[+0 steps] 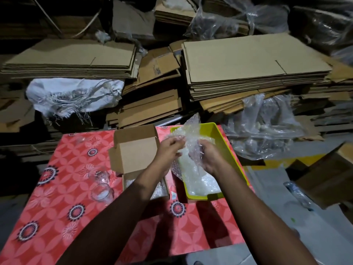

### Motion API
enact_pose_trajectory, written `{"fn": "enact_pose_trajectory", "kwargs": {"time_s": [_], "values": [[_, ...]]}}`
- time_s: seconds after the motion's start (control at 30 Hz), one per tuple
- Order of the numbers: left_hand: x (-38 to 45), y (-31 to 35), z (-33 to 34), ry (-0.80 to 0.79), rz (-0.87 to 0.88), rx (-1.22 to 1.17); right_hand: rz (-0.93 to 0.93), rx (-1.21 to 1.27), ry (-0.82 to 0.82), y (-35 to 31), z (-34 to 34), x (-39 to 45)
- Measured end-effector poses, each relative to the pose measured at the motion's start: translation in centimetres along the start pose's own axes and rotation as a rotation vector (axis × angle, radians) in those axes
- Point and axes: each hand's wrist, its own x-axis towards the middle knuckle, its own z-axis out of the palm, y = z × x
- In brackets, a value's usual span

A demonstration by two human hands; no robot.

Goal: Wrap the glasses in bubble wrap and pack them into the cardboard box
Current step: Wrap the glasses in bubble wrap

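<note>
Head camera looks down past both forearms to a table under a red patterned cloth [57,197]. I see the left hand [169,150] and the right hand [210,157] raised together over the near-left edge of a yellow-green tray [227,148], and between them a crumpled sheet of bubble wrap [191,134]. The left hand's fingers are curled in and pinch the sheet's left edge; the right hand's fingers are curled round its lower right part, with the thumb side toward the left hand. The two hands are close, just about touching through the plastic. The sheet stands up above the knuckles and also hangs down below them toward the tray. I cannot tell whether a glass is inside the sheet.

More bubble wrap lies heaped in the tray's near half. Left of the tray, touching or just beside it, sits a small cardboard box [133,155] with its lid flap standing open; the left forearm crosses over its near part, and something pale and plastic-like shows inside it. Left of the box, two clear glasses [102,185] stand on the cloth, one just behind the other, unwrapped.

Behind the table are stacks of flattened cardboard [254,60], a torn white sack [74,94] and clear plastic bags [267,127].
</note>
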Motion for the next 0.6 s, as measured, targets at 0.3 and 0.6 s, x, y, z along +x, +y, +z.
{"fn": "enact_pose_trajectory", "kwargs": {"time_s": [0.3, 0.6], "values": [[-1.6, 4.0, -2.7, 0.152, 0.237, 0.235, -0.030, -0.439, -0.195, -4.5, -0.2, -1.4], [-2.6, 7.3, -8.2, 0.176, 0.213, 0.132, -0.282, -0.404, -0.248, -3.3, 3.3, -2.0]]}}
